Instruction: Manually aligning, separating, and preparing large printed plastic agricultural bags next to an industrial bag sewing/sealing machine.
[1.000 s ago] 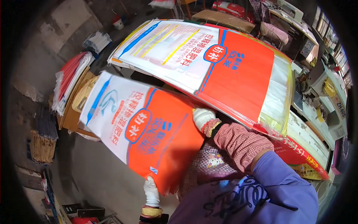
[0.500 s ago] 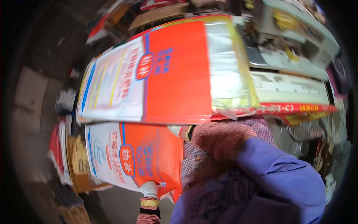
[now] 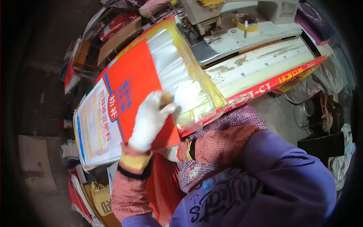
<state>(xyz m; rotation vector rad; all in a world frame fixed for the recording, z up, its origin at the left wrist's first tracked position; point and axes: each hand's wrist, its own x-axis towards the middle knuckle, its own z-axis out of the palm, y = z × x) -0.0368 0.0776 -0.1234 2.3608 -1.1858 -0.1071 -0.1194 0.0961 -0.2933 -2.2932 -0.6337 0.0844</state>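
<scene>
A stack of flat red-and-white sacks (image 3: 140, 109) with silvery, yellow-edged ends lies slanted in front of me. My left hand (image 3: 149, 119), in a white glove, is over the red part of the top sack. Its thumb stands apart from the bent fingers, and nothing shows in it. A tan patch shows at the fingertips. My right hand (image 3: 170, 154), also gloved, is at the stack's near edge by a loose red sack (image 3: 162, 185) hanging over my lap. Its fingers are hidden beneath the edge. My left forearm covers part of the loose sack.
Beyond the stack stands a white sewing machine (image 3: 242, 19) with a yellow tape roll (image 3: 245, 23) on its bed. A red printed strip (image 3: 264, 85) runs along the table's near edge. Cardboard (image 3: 119, 41) and folded sacks (image 3: 81, 196) are at the left.
My left hand has let go of the lower sack's corner and risen over the stack. The loose sack has dropped toward my lap. The view has turned, showing the sewing machine nearer.
</scene>
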